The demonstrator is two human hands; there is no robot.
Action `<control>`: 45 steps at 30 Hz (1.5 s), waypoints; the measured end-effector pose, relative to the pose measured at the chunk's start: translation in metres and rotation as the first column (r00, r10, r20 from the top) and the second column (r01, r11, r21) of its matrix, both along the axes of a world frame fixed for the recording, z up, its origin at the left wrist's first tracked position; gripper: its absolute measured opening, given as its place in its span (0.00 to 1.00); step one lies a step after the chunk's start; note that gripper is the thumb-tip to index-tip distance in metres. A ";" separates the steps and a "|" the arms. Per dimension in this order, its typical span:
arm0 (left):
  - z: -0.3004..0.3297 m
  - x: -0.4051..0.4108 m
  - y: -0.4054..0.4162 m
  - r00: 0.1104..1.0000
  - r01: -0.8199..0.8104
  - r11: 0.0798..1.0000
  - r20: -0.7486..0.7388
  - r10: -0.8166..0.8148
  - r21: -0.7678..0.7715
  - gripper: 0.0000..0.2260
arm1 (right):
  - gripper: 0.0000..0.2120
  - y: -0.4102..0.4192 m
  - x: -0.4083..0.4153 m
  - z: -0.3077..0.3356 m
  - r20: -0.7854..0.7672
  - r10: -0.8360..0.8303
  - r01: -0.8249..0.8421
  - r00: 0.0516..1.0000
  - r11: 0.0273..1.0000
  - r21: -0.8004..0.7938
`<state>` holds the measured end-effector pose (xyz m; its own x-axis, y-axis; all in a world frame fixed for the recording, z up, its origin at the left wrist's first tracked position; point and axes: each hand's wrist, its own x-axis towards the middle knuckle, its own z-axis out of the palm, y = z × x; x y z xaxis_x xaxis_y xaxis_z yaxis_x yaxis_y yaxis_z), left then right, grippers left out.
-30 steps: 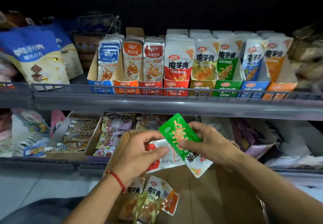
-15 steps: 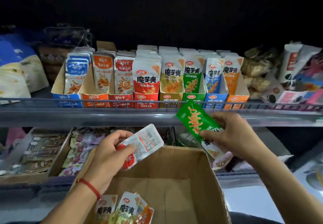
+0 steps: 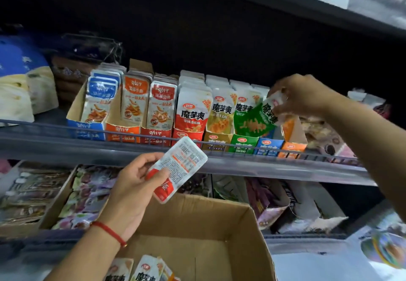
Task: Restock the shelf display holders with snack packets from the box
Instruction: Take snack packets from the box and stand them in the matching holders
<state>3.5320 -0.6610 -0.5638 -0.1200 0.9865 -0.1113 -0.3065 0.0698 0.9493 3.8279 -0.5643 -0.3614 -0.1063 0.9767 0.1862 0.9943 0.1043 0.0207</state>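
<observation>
Handling: green packet (image 3: pixel 254 122) light, limp, slick; right hand (image 3: pixel 301 96) pinches its top edge, frame right.
Left hand (image 3: pixel 134 184): pinches red packet (image 3: pixel 178 168), centre.

Two bare forearms entered the frame — one from the lower left, one from the right edge. No sleeve covered them. The left hand (image 3: pixel 134 184) had a thin red string bracelet (image 3: pixel 109 232) around the wrist. The right hand (image 3: pixel 301 96), in the upper right, wore nothing visible — the nails looked short and plain.
</observation>
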 end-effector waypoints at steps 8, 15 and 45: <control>-0.001 -0.004 0.004 0.999 0.022 0.999 -0.045 -0.021 0.026 0.12 | 0.12 0.050 -0.009 -0.039 -0.016 0.104 -0.098 0.994 0.970 0.223; -0.005 -0.002 0.004 0.995 0.064 0.998 -0.080 -0.063 0.005 0.13 | 0.11 0.075 -0.006 -0.057 0.020 0.139 -0.138 0.990 0.927 0.349; 0.009 -0.043 -0.021 0.870 0.086 0.965 -0.491 0.048 0.246 0.11 | 0.20 -0.067 -0.157 -0.094 -0.659 0.374 -0.440 0.653 0.895 0.072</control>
